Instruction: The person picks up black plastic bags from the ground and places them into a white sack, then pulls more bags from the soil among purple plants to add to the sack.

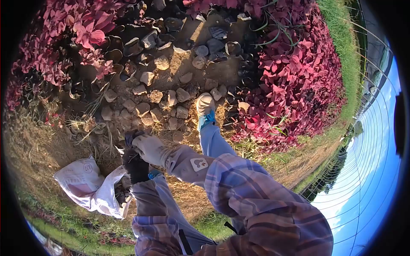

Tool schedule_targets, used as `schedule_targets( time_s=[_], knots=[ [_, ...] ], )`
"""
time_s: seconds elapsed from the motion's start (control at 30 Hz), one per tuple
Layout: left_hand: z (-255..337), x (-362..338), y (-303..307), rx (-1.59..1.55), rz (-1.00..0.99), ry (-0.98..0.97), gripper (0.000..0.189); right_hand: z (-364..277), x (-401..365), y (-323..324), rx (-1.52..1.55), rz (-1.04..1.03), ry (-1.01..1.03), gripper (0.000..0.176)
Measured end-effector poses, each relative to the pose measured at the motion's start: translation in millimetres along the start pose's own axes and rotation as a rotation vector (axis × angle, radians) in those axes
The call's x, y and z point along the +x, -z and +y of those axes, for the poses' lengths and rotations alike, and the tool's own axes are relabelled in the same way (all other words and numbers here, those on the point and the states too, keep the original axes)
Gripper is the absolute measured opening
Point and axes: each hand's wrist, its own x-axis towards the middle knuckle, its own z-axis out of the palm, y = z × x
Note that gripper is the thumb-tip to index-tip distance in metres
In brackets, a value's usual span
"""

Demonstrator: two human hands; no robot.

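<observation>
My left hand [136, 166] wears a dark glove and is closed near the open mouth of a white sack [81, 181]. Against it is my right hand [150, 149], in a pale grey glove with darker fingers, bent over and also closed. Between and beyond the gloves something dark shows, with a thin pale edge; what it is stays hidden. Dark scraps [122, 196] show in the sack's mouth. Just past the hands, several pot-shaped soil clods [142, 109] lie on the ground.
Rows of black nursery bags [133, 47] stand beyond the clods. Dark-pink leafy plants [294, 85] grow at right, more [64, 42] at upper left. My shoe [205, 104] rests beside the clods. Dry grass [38, 132] covers the ground at left.
</observation>
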Motion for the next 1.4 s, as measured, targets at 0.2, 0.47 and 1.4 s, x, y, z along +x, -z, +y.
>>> schedule_targets(
  time_s=[0.2, 0.47, 1.4],
  knots=[
    [-41, 27, -30, 0.201, -0.074, -0.031, 0.033, 18, -23, 77, 0.359, -0.06, 0.034, 0.023],
    [-48, 1, -113, 0.346, 0.032, -0.085, 0.027, 164, -39, 181, 0.513, 0.297, -0.452, 0.021],
    [-184, 93, -202, 0.538, 0.274, -0.073, 0.029, 356, 57, 198, 0.272, 0.871, -1.147, 0.045]
  ],
)
